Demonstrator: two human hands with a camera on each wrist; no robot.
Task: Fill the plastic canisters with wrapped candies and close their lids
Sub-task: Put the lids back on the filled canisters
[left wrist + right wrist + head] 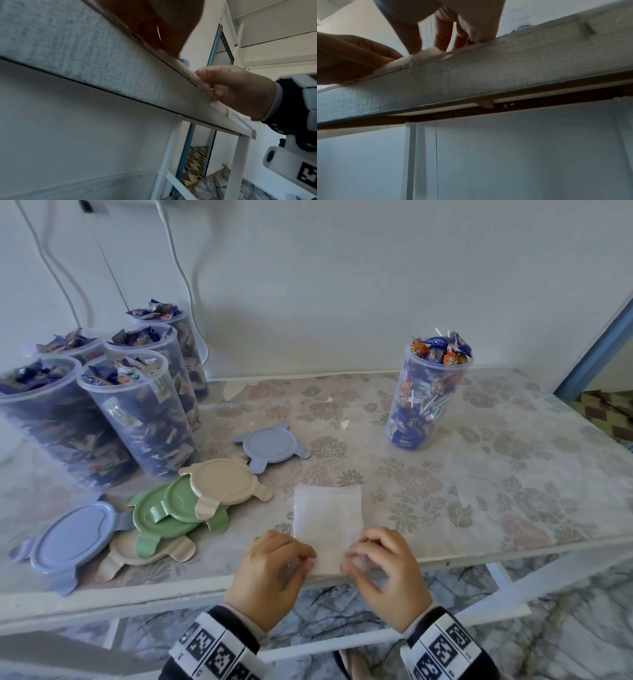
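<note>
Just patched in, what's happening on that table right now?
A person has both hands on a flat clear plastic bag at the near edge of the table: the left hand and right hand pinch its near end. Five open canisters on the left are full of wrapped candies, and one canister of lollipops stands apart on the right. All the lids still lie loose on the table.

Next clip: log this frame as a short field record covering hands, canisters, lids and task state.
left hand: pinches clear plastic bag at table edge
right hand: pinches same bag
candy canisters: five at left, full, open
lollipop canister: alone at right, full, open
lids: six loose on table
task state: filled, none lidded
</note>
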